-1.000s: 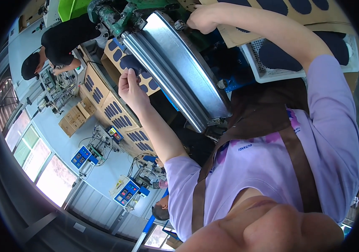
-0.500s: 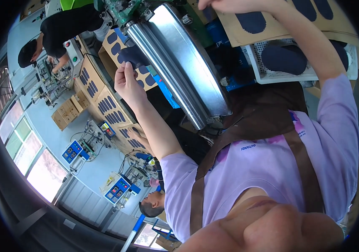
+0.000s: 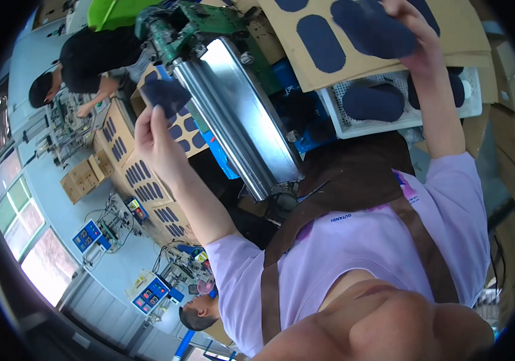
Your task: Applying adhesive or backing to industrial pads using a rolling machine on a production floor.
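Note:
My left hand (image 3: 160, 141) is closed, pinching a dark navy fabric piece (image 3: 166, 96) by its lower edge. That piece is held up at the left side of a machine with shiny metal rollers (image 3: 227, 120); whether it touches the roller I cannot tell. At the upper right, my right hand (image 3: 421, 39) grips a dark oval fabric piece (image 3: 373, 30) by its right end. This piece is above a cardboard sheet (image 3: 293, 24) bearing similar dark ovals, such as one oval piece (image 3: 321, 45) lying flat. Part of my right fingers is cut off by the picture's top edge.
Under the cardboard's near edge, a white perforated basket (image 3: 353, 129) holds dark oval pieces (image 3: 375, 102). Left of the rollers, a long table carries cardboard sheets (image 3: 143, 174) with rows of dark pieces. Two co-workers, one in a black shirt (image 3: 92, 57), work at machines there. Cardboard boxes (image 3: 510, 72) stand far right.
My right hand has moved right from the top edge and now shows an oval piece in its grip. My left hand and its piece have shifted left. The whole view has shifted somewhat.

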The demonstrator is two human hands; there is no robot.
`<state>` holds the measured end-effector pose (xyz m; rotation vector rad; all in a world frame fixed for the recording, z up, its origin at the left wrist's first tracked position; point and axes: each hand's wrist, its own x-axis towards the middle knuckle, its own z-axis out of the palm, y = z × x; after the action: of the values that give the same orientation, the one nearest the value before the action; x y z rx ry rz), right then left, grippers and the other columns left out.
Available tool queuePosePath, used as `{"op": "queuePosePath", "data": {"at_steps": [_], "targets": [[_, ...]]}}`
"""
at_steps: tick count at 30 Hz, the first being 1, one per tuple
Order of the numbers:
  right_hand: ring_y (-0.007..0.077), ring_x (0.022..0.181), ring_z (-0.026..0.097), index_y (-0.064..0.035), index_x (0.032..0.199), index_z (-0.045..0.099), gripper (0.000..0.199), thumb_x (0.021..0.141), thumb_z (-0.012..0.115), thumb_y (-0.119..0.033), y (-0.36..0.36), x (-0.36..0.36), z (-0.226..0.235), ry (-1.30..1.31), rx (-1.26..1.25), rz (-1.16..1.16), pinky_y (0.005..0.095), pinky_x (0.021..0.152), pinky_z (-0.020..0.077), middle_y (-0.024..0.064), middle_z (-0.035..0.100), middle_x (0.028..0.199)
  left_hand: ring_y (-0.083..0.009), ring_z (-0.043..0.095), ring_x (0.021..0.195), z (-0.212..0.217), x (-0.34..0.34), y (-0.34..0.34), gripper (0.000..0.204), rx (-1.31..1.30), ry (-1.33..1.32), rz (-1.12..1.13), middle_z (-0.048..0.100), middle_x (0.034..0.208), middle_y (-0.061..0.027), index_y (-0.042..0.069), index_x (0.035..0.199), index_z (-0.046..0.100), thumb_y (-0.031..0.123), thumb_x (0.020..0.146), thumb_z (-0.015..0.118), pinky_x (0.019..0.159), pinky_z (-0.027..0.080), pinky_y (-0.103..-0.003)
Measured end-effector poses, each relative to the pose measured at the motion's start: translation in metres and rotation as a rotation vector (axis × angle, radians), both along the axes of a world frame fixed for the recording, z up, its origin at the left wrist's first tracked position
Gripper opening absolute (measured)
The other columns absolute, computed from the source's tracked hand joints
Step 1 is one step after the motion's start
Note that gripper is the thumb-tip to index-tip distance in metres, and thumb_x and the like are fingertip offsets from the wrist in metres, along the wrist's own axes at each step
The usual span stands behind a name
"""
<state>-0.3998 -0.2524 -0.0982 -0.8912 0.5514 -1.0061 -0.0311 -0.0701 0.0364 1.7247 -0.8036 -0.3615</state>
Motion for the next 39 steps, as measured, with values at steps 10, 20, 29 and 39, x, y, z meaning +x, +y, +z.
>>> {"op": "queuePosePath", "data": {"at_steps": [10, 20, 29, 39], "targets": [[0.0125, 0.084, 0.057, -0.0032, 0.098, 0.059, 0.018, 0.086, 0.046, -0.006, 0.027, -0.102, -0.009, -0.335, 0.078, -0.036, 0.0201, 0.076, 0.0410, 0.0067, 0.059, 0.103, -0.0085, 0.056, 0.072, 0.011, -0.113, -0.159, 0.018, 0.030, 0.061, -0.624, 0.067, 0.083, -0.0028, -0.004, 0.103, 0.072, 0.011, 0.093, 0.070, 0.068, 0.046, -0.017], [0.0135, 0.073, 0.053, -0.0016, 0.093, 0.064, 0.021, 0.082, 0.046, -0.002, 0.060, -0.183, -0.009, -0.321, 0.101, -0.258, 0.0218, 0.067, 0.0386, 0.0097, 0.062, 0.089, -0.0099, 0.055, 0.072, -0.048, -0.274, -0.363, 0.020, 0.011, -0.260, -0.878, 0.067, 0.083, -0.0017, 0.003, 0.102, 0.074, 0.019, 0.090, 0.073, 0.067, 0.046, -0.023], [0.0138, 0.065, 0.051, 0.0008, 0.087, 0.063, 0.019, 0.078, 0.047, 0.003, 0.062, -0.209, -0.008, -0.404, 0.098, -0.308, 0.0226, 0.058, 0.0349, 0.0132, 0.062, 0.083, -0.0171, 0.056, 0.074, -0.087, -0.348, -0.456, 0.012, -0.113, -0.373, -0.811, 0.064, 0.083, -0.0061, 0.000, 0.095, 0.070, 0.010, 0.091, 0.065, 0.072, 0.047, -0.028], [0.0185, 0.075, 0.056, 0.0020, 0.088, 0.064, 0.019, 0.077, 0.049, 0.001, 0.057, -0.219, -0.024, -0.342, 0.156, -0.321, 0.0242, 0.067, 0.0399, 0.0152, 0.063, 0.089, -0.0249, 0.050, 0.077, -0.201, -0.373, -0.443, 0.015, -0.751, -1.384, -0.832, 0.050, 0.083, -0.0056, 0.012, 0.087, 0.057, 0.018, 0.076, 0.065, 0.076, 0.042, -0.036]]}}
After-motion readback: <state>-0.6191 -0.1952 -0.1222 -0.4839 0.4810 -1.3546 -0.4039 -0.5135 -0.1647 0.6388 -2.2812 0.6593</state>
